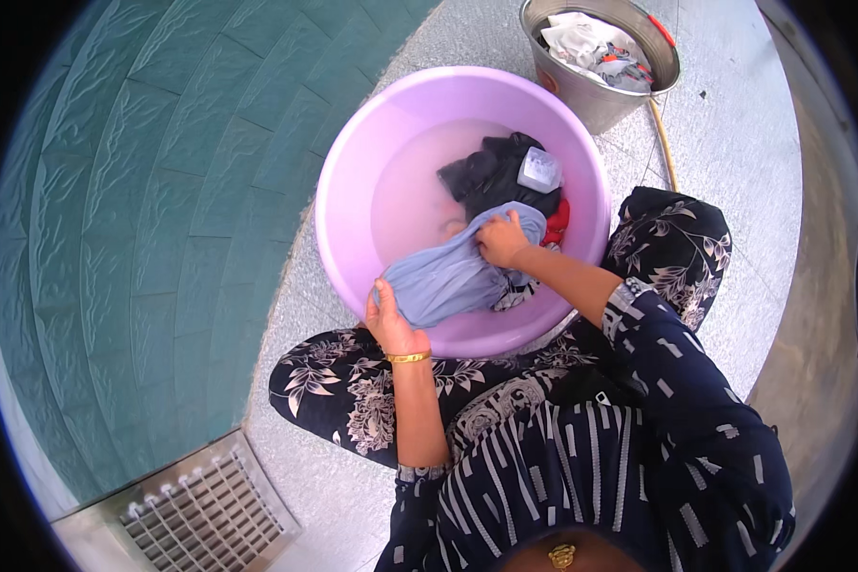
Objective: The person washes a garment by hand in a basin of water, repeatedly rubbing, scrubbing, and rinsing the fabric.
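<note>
A light blue cloth point(443, 275) stretches between my two hands over the near side of a pink-purple plastic basin point(350, 164). My left hand point(392, 322), with a gold bracelet at the wrist, grips its lower left edge by the basin's rim. Farther in, my right hand point(502, 239) bunches the upper part of the cloth in its fingers. Cloudy water point(407, 179) stands in the basin. Beyond the blue cloth lies a dark garment point(490, 171) with a translucent block, perhaps soap or a small container point(540, 170), on it. Some red fabric point(558, 223) shows by the right wall.
A metal bucket point(586, 107) holding white and grey laundry point(590, 46) stands beyond the basin at right. A thin tan hose or stick point(663, 146) runs from it towards my knee. Green tiles point(186, 193) lie to the left, with a metal drain grate point(204, 511) at lower left.
</note>
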`<action>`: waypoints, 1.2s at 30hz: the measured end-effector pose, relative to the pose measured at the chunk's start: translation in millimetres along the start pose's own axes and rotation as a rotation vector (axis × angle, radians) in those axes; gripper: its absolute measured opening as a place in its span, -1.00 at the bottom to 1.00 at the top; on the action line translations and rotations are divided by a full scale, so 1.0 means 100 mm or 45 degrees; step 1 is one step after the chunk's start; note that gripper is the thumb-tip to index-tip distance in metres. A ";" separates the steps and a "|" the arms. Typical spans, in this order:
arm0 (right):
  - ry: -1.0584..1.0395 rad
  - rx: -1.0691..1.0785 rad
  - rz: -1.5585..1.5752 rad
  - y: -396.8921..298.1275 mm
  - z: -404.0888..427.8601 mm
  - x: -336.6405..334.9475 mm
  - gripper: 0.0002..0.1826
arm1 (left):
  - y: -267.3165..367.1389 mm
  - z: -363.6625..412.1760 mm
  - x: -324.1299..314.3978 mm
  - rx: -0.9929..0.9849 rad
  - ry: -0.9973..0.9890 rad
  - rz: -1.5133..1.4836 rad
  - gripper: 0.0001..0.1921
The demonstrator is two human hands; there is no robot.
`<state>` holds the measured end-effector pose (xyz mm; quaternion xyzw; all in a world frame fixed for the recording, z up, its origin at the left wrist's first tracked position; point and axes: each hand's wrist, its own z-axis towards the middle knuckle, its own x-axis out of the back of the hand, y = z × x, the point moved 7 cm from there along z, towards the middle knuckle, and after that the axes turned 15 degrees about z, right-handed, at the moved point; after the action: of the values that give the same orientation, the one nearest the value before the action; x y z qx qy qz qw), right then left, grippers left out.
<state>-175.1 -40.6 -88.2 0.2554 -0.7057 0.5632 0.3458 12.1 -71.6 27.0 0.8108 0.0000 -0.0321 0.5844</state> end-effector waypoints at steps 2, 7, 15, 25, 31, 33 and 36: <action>-0.312 -0.240 0.020 -0.08 0.01 0.15 -0.70 | 0.03 0.00 0.00 -0.055 -0.016 0.009 -0.74; 0.028 0.458 0.182 -0.73 -0.15 0.60 -0.43 | 0.35 -0.21 -0.28 -0.120 -0.314 -0.066 -0.74; -0.128 -0.137 2.172 -0.66 -0.37 0.98 -0.70 | 0.23 -0.17 -0.26 0.003 -0.536 -0.463 -0.56; 0.304 0.795 0.571 -1.96 -0.92 0.63 -0.83 | -0.73 -0.03 -0.59 0.472 -1.695 -1.390 -0.40; 0.562 -0.016 0.418 -0.83 -0.33 0.65 -0.74 | -0.65 -0.33 -0.97 0.651 -0.889 -0.694 -0.62; 0.689 -0.003 0.448 -0.90 -0.39 0.70 -0.72 | -0.62 -0.32 -0.87 0.694 -0.877 -0.700 -0.63; 0.457 0.132 0.256 -1.21 -0.52 0.31 -0.82 | -0.74 -0.10 -0.75 0.666 -0.930 -0.859 -0.61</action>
<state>-93.4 -17.3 16.7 0.0967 -0.6247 0.6671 0.3943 -65.2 -35.9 -36.2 0.8200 0.0491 -0.4950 0.2833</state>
